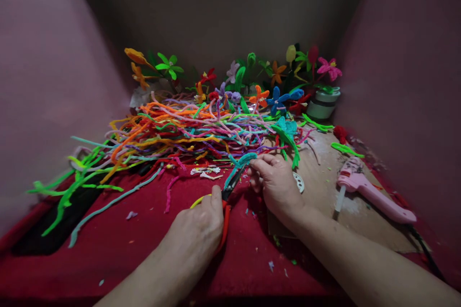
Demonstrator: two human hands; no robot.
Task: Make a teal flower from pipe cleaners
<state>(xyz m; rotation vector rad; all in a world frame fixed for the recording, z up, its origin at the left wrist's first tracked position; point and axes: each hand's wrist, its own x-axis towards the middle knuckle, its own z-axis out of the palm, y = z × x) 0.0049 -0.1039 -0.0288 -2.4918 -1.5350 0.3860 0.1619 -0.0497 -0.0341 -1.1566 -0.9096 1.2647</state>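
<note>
Just above the near edge of the red surface, the left hand has its fingers wrapped around the pliers, whose handles show red and yellow. They point away from the body, probably so that the dark jaws meet the small work directly. At those jaws, in the middle of the surface, is the turquoise stem, bent into a curve. The right hand pinches its end between thumb and fingers, seemingly to steady so soft a piece from the opposite side; whether the jaws grip it, I cannot tell.

Beside the right wrist, a white disc lies on the cardboard. The pink glue gun rests there too, on the right, perhaps so that drips miss the red cloth and the handle is within reach. White stamens lie just beyond the pliers, close by.

Farther back spreads the heap of fuzzy stems, its colours mixed but many strands running sideways, which likely makes single ones easier to draw out. Behind it, fuzzy flowers stand along the wall, among them a blue flower; the pale jar appears to hold some upright.
</note>
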